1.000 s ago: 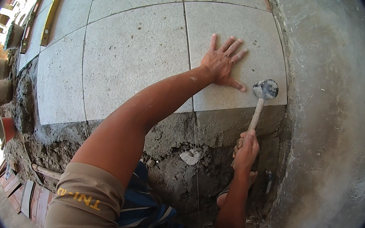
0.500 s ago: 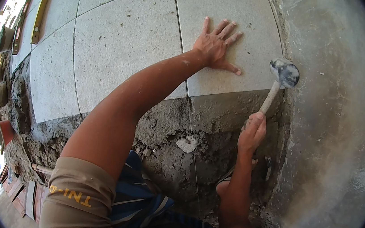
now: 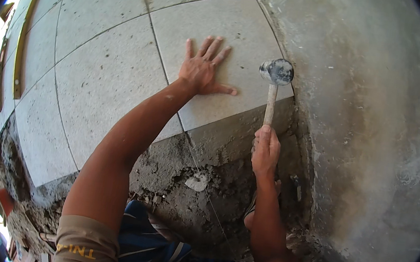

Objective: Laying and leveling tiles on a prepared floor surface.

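Observation:
My left hand [image 3: 200, 71] lies flat on a pale speckled floor tile [image 3: 236, 35], fingers spread and thumb pointing right. That tile is the one beside the wall at the right, in the row nearest me. In my right hand [image 3: 266, 150] is a rubber mallet [image 3: 277, 72], gripped low on its light handle. The mallet's black and white head is over the tile's right part, close to the wall; whether it touches the tile I cannot tell. Wet grey mortar [image 3: 241, 129] shows along the tile's near edge.
A grey plastered wall [image 3: 366, 123] rises on the right. More laid tiles [image 3: 108, 67] stretch left and away. A yellow spirit level [image 3: 22, 52] lies on them at far left. A thin string [image 3: 216, 214] crosses the rough mortar near a whitish lump [image 3: 196, 182]. A reddish bucket [image 3: 1, 202] stands lower left.
The view has turned, so the scene sits further left. The mallet, tilted rightward before, now stands more upright in view, with its head turned. My left hand stays spread on the same tile.

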A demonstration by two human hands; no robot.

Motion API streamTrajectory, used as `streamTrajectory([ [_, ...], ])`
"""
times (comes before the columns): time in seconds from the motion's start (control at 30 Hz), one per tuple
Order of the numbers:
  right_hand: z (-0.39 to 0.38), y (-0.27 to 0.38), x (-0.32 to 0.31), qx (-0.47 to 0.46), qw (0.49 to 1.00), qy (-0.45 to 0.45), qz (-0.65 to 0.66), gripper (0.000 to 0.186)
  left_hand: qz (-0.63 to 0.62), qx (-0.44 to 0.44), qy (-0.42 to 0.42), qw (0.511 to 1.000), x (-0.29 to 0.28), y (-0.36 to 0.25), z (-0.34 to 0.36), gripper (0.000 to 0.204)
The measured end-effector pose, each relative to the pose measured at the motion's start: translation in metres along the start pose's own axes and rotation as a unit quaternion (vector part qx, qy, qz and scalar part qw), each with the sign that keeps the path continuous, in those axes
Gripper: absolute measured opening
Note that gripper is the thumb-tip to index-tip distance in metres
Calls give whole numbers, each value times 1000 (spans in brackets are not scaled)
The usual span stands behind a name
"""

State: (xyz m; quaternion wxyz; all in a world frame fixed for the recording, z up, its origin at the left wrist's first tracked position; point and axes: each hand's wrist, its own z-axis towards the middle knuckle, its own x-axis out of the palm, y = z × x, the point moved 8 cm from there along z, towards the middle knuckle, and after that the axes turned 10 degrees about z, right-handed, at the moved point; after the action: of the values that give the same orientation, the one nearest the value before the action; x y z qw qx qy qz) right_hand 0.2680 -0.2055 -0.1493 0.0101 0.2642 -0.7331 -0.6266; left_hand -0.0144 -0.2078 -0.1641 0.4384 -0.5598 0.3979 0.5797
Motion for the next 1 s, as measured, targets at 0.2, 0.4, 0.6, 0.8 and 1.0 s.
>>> streamTrajectory([
  [0.2, 10, 45, 6, -45, 985, -6, 166, 39, 10, 15, 14, 1000, -7, -10, 4, 132],
  [0.4, 67, 50, 22, -154, 988, -21, -3, 52, 10, 10, 15, 1000, -6, -9, 4, 134],
  [0.6, 97, 48, 35, -63, 984, -1, -169, 64, -2, 10, 11, 1000, -5, -6, 0, 133],
  [0.8, 114, 31, 39, -36, 966, 47, -253, 69, -13, 11, -21, 1000, -4, -7, 4, 130],
  [1.0, 117, 32, 50, -25, 964, 54, -258, 69, 2, 12, 29, 1000, -6, 4, 20, 124],
])
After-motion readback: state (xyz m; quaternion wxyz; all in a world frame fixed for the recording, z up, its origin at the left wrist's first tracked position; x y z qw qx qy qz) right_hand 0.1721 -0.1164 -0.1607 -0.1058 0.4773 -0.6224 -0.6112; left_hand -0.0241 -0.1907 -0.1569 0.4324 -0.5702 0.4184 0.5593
